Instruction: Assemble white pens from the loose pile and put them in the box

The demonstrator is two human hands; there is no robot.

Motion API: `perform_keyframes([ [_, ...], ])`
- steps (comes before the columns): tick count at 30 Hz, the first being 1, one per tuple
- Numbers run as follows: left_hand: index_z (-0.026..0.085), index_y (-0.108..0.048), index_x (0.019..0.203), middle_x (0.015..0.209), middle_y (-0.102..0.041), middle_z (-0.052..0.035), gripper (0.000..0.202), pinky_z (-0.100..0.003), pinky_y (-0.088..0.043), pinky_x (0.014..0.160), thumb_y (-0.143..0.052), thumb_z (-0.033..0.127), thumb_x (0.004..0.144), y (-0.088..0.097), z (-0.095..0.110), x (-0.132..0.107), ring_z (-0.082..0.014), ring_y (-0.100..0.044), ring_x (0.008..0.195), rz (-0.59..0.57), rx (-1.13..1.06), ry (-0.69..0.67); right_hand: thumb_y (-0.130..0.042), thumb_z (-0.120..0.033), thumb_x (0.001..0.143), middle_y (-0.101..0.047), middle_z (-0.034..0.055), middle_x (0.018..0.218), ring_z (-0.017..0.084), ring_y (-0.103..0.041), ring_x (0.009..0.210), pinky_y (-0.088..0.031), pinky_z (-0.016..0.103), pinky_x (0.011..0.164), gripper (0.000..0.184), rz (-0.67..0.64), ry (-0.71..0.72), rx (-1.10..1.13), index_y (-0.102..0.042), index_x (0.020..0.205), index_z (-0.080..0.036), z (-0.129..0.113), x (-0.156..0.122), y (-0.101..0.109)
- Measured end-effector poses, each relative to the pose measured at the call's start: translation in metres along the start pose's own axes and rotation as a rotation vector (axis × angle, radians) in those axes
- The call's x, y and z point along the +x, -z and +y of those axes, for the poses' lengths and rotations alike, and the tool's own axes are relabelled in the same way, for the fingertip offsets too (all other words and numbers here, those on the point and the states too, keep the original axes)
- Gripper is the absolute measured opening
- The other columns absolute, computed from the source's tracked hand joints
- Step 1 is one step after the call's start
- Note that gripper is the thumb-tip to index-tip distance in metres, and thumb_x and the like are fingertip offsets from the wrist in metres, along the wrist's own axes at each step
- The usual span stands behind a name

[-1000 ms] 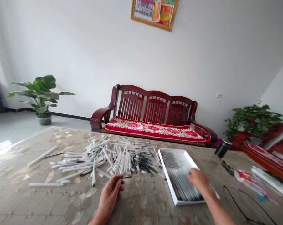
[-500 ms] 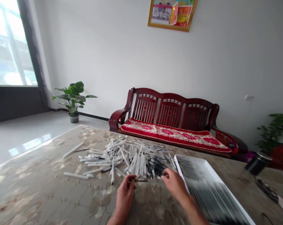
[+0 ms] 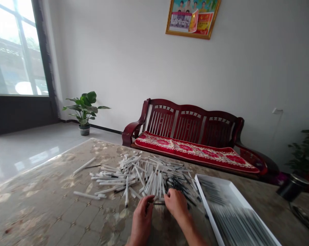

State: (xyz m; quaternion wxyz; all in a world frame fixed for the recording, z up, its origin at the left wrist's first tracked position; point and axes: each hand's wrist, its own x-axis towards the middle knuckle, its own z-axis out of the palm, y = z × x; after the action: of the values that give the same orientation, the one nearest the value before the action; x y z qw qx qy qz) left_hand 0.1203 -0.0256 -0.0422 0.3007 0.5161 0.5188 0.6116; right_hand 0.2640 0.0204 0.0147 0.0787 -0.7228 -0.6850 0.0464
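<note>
Over at the near edge of the patterned tabletop (image 3: 41, 201), here's the action: the left hand (image 3: 142, 218) was closed, fingers curled around a thin dark rod (image 3: 157, 203) whose tip poked out to the right, toward the other hand. Right beside it, the right hand (image 3: 176, 205) was curved downward over the front of the heap, knuckles up, fingers tucked out of sight, so whether it had hold of anything, I couldn't tell from here!

And the heap itself! A loose, criss-crossed pile of white plastic tubes (image 3: 144, 177) lay directly ahead of the hands, with a dark cluster of black rods (image 3: 178, 186) bunched at its right end, just past the right hand. One lone white tube (image 3: 126, 193) stuck out of the front of the pile, just beyond the left hand.

To the right sat a shallow white tray (image 3: 208, 205), its rim well clear of the pile's main body, packed with rows of slim dark rods (image 3: 233, 218) lying side by side. Further right stood a black canister (image 3: 292, 187). Beyond the tabletop, a dark red wooden sofa (image 3: 192, 119) with a red floral cushion (image 3: 195, 152) stood against the wall, and a potted plant (image 3: 84, 111) stood on the floor to its left.
</note>
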Motion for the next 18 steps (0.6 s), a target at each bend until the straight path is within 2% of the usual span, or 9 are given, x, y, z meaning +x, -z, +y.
perform_keyframes([
  [4, 0.022, -0.072, 0.093, 0.087, -0.072, -0.0077, 0.024, -0.035, -0.055, 0.074, -0.057, 0.033, 0.078, -0.001, 0.004, 0.0, -0.0232, -0.068, 0.08, -0.044, 0.022, -0.02, -0.047, -0.031, 0.092, -0.075, 0.0105, 0.094, 0.023, -0.071, 0.092, -0.046, 0.026, 0.071, 0.024, 0.056, 0.007, 0.021, -0.068, 0.091, -0.02, 0.003, -0.002, 0.0],
  [7, 0.021, -0.072, 0.091, 0.085, -0.072, -0.0075, 0.024, -0.035, -0.055, 0.074, -0.058, 0.034, 0.078, 0.0, 0.006, 0.001, -0.023, -0.068, 0.079, -0.029, 0.021, -0.007, -0.051, -0.035, 0.09, -0.074, 0.0123, 0.1, 0.024, -0.07, 0.094, -0.047, 0.027, 0.074, 0.024, 0.04, 0.019, 0.001, -0.067, 0.096, -0.018, -0.004, 0.004, 0.001],
  [12, 0.021, -0.073, 0.09, 0.086, -0.072, -0.0087, 0.027, -0.035, -0.056, 0.072, -0.061, 0.04, 0.076, 0.004, 0.005, 0.002, -0.0243, -0.068, 0.08, -0.001, 0.029, -0.009, -0.054, -0.027, 0.086, -0.074, 0.0164, 0.097, 0.027, -0.071, 0.092, -0.049, 0.032, 0.073, 0.021, -0.018, 0.001, -0.054, -0.07, 0.095, -0.016, -0.014, 0.01, 0.003],
  [15, 0.021, -0.074, 0.094, 0.089, -0.071, -0.0092, 0.026, -0.036, -0.056, 0.073, -0.059, 0.035, 0.078, 0.004, 0.004, 0.002, -0.0243, -0.068, 0.081, -0.012, 0.057, -0.039, -0.048, -0.028, 0.09, -0.075, 0.0163, 0.094, 0.027, -0.071, 0.089, -0.048, 0.031, 0.07, 0.026, 0.025, -0.003, -0.042, -0.071, 0.093, -0.016, -0.01, 0.002, 0.005],
  [18, 0.023, -0.072, 0.105, 0.097, -0.069, -0.009, 0.031, -0.036, -0.056, 0.076, -0.057, 0.026, 0.078, 0.002, 0.003, 0.001, -0.0222, -0.067, 0.081, -0.043, 0.103, -0.073, -0.043, -0.03, 0.092, -0.075, 0.0139, 0.089, 0.026, -0.072, 0.082, -0.046, 0.029, 0.066, 0.03, 0.085, 0.025, -0.008, -0.07, 0.089, -0.018, -0.007, -0.017, 0.012],
])
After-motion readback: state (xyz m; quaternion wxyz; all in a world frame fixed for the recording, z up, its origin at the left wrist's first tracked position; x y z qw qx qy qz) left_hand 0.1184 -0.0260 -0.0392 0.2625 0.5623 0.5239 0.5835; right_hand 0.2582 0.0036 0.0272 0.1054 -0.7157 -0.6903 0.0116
